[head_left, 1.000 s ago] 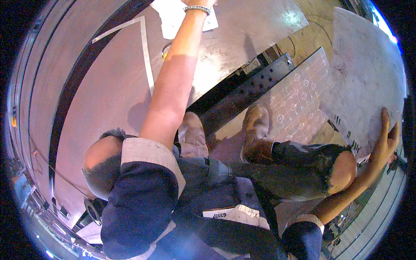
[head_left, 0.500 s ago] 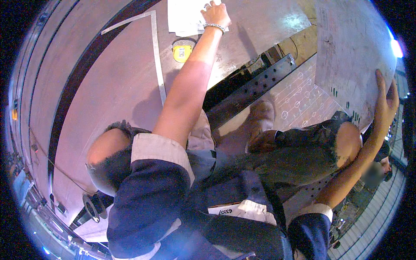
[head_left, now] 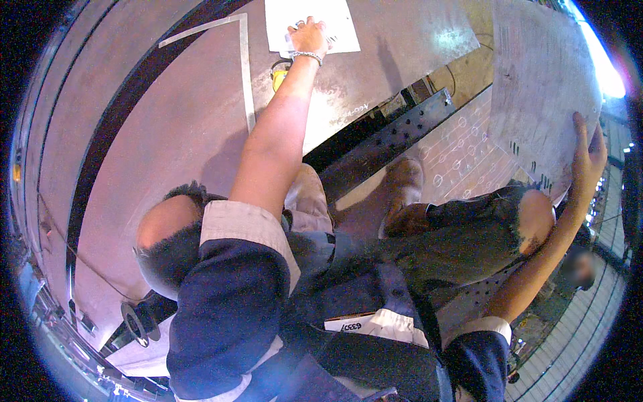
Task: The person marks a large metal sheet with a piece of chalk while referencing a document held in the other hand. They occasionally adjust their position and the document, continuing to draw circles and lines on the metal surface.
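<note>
My left hand [head_left: 309, 37] reaches far forward and lies on white paper [head_left: 345, 33], its fingers bent but apart. A chain bracelet [head_left: 307, 57] circles that wrist. Just below the paper, a yellow tape measure [head_left: 278, 79] is partly hidden by my forearm. To its left lies an L-shaped metal square [head_left: 245, 74] on the steel sheet [head_left: 161, 141]. At the far right, my right hand [head_left: 589, 157] grips the edge of a large grey metal plate [head_left: 546, 74], with its thumb on the face and its other fingers partly hidden.
A dark steel bar with holes [head_left: 395, 130] runs diagonally ahead of my boots. Beside it, a plate with chalk lines and circles [head_left: 459, 154] lies below. A ring-shaped flange [head_left: 137, 325] is at lower left. Another person [head_left: 583, 268] is at the right edge.
My left hand has moved left and slightly nearer over the paper, and the forearm now covers more of the tape measure. The right hand keeps its place on the plate.
</note>
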`<state>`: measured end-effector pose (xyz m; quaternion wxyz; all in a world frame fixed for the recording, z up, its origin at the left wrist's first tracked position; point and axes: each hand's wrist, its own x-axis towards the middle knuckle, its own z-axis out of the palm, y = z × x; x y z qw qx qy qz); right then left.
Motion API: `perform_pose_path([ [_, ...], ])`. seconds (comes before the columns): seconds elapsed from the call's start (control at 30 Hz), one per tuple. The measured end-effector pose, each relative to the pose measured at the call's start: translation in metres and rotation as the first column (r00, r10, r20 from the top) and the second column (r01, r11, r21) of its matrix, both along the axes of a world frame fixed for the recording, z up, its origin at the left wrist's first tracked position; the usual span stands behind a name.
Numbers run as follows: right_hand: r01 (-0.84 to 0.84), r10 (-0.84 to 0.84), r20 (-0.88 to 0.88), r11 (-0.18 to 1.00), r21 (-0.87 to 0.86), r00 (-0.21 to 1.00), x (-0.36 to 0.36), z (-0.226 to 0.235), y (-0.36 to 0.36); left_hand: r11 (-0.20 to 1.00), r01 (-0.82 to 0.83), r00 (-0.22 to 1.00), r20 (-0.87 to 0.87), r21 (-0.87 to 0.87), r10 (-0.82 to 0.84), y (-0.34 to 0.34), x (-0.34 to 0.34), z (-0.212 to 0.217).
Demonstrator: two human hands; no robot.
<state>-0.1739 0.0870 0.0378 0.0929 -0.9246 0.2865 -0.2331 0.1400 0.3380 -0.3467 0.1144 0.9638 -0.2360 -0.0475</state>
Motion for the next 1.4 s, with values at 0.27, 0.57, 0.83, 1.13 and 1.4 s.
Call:
perform_pose_path([
  [0.27, -0.006, 0.006, 0.009, 1.0, -0.002, 1.0, -0.001, 0.0, -0.004, 0.999, 0.038, 0.995, 0.089, 0.003, -0.038, -0.007, -0.007, 0.006],
  [0.57, -0.077, 0.074, 0.04, 0.993, 0.091, 0.996, -0.007, 0.011, 0.005, 0.94, -0.011, 0.994, 0.099, -0.341, 0.048, -0.03, 0.0, 0.017],
  [0.83, 0.017, -0.025, 0.097, 0.997, 0.081, 0.995, -0.022, 0.008, 0.011, 0.704, -0.313, 0.894, -0.449, -0.637, -0.009, 0.034, 0.117, 0.099],
  [1.13, 0.142, -0.14, 0.024, 0.986, -0.092, 0.99, -0.041, 0.014, -0.001, 0.191, -0.424, 0.892, -0.445, -0.885, -0.084, 0.157, 0.121, 0.107],
  [1.4, 0.224, -0.232, -0.132, 0.972, -0.072, 0.964, -0.055, 0.016, -0.004, 0.13, -0.419, 0.901, -0.429, -0.898, -0.061, 0.17, 0.118, 0.105],
])
